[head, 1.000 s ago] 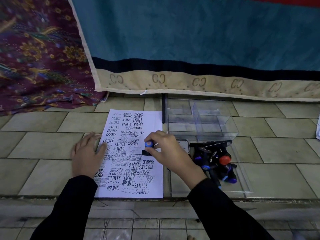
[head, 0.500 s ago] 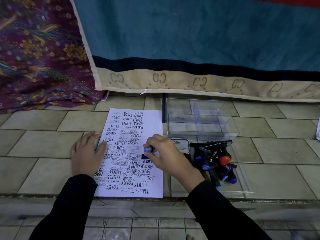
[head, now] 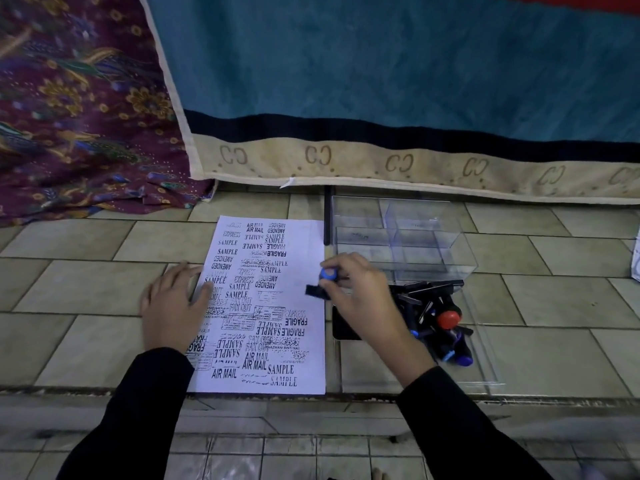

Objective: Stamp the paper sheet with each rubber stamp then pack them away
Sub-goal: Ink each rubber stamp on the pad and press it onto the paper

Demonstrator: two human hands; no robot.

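Observation:
A white paper sheet [head: 298, 237] covered with many black stamp prints lies on the tiled floor. My left hand [head: 171, 306] lies flat with straight fingers on the sheet's left edge. My right hand [head: 360, 292] pinches a rubber stamp [head: 323, 282] with a blue knob and black base, held just over the sheet's right edge. A pile of several black stamps [head: 436, 317] with blue and red knobs lies right of my hand. A dark ink pad [head: 341, 325] shows partly under my right wrist.
A clear plastic box [head: 415, 244] with dividers stands behind the stamps, on a clear flat lid [head: 481, 368]. A teal mattress cover [head: 381, 81] with a beige hem and a purple patterned cloth [head: 69, 116] close off the far side. A step edge runs near me.
My right hand has carried the blue-knobbed stamp from the sheet's middle rightward to its right edge, slightly lifted. My left hand has stayed on the sheet.

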